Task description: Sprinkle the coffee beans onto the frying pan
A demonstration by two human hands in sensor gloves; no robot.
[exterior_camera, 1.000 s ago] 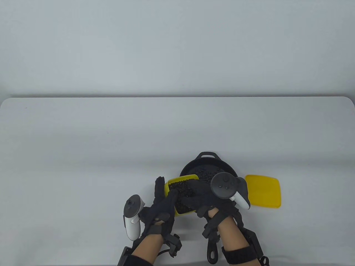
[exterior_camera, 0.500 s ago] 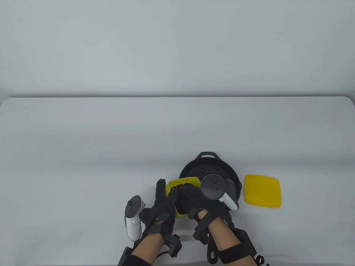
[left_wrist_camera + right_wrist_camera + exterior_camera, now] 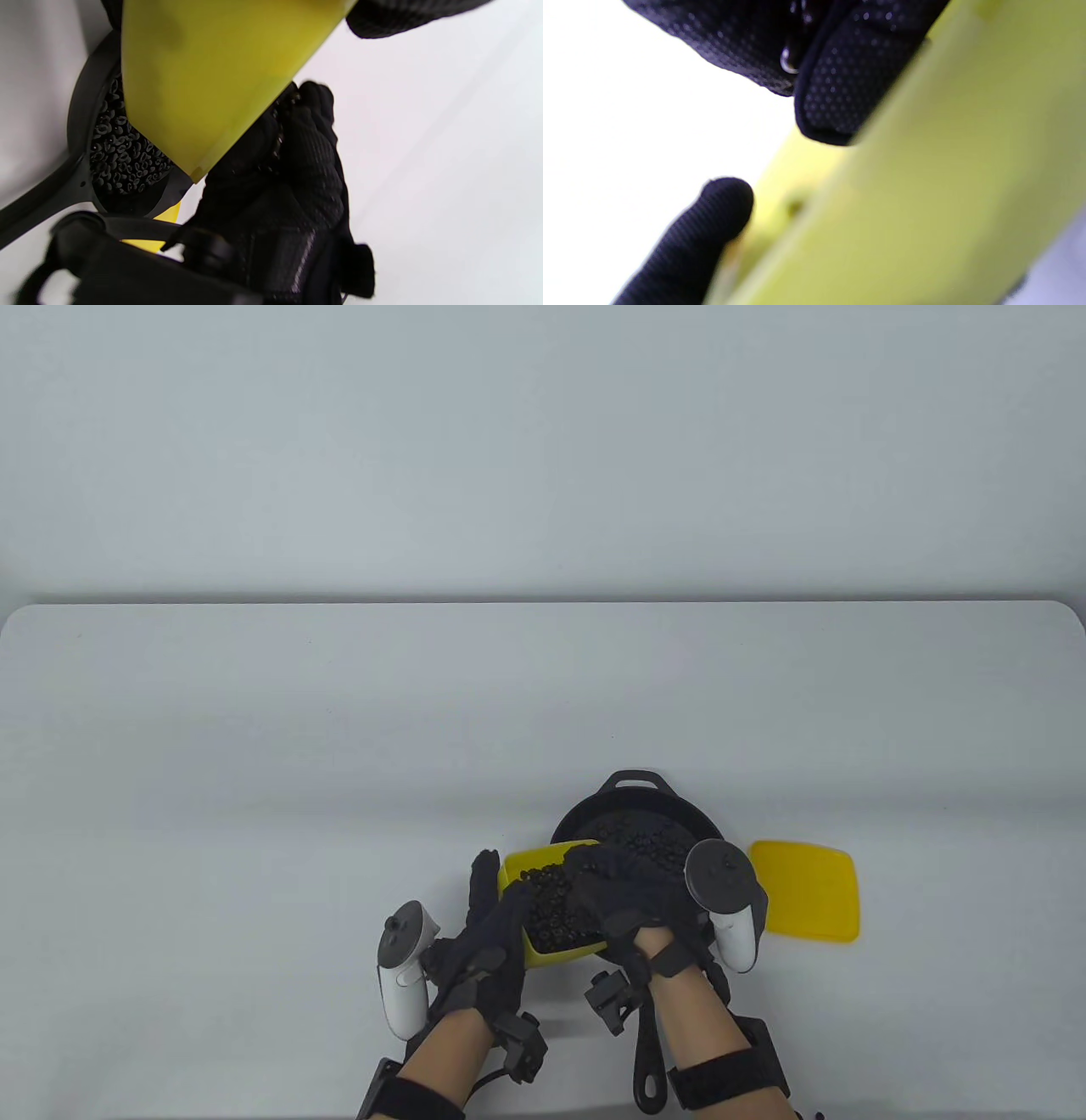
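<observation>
A black frying pan (image 3: 629,783) sits near the table's front edge, with coffee beans (image 3: 645,838) spread in it. Its handle (image 3: 650,1060) points toward me. My left hand (image 3: 499,892) grips a yellow container (image 3: 519,872) full of coffee beans (image 3: 550,912), held at the pan's left rim. My right hand (image 3: 598,872) is curled over the container's right side, fingers closed. In the left wrist view the container's underside (image 3: 203,84) hangs above the pan (image 3: 80,110). There my right hand (image 3: 292,140) is clenched with beans showing between the fingers.
A yellow lid (image 3: 806,891) lies flat on the table just right of the pan. The right wrist view shows only the container wall (image 3: 946,169) and gloved fingers (image 3: 840,84) close up.
My right hand dipped left into the container, then drew back right with its fingers closed. The container shifted slightly in my left hand. The pan and lid stayed put.
</observation>
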